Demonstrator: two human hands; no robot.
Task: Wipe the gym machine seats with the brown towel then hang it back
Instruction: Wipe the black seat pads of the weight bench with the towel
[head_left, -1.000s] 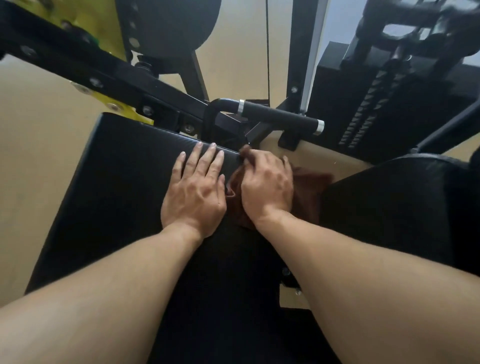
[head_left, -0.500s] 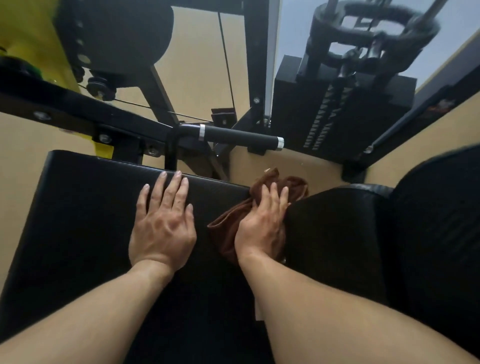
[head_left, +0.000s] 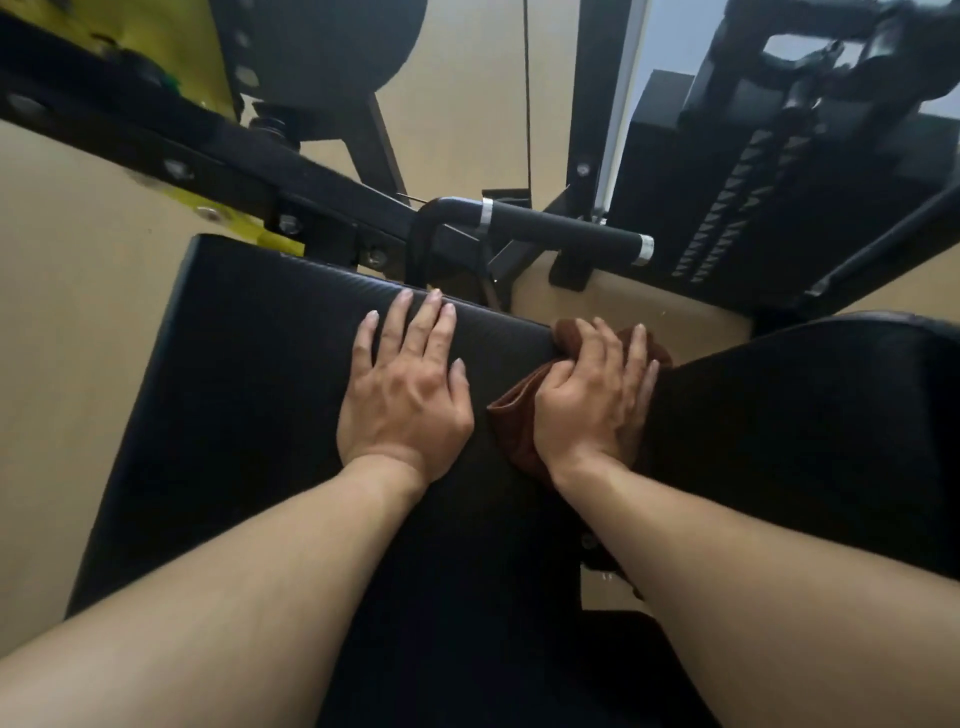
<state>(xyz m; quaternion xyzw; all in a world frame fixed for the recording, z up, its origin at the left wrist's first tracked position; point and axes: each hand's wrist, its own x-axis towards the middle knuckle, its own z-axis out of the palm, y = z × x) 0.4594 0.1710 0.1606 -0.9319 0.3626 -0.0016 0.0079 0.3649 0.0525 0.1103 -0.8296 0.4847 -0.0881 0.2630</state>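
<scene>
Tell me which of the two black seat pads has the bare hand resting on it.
The left pad, the flat rectangular one: the left hand lies open on it, while the right hand presses the brown towel in the gap.

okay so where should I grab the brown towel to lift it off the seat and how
Pinch the bunched fold of the brown towel by the right hand's thumb, coming from above. It probably lifts as one bundle there; the far end drapes off the seat edge.
</scene>
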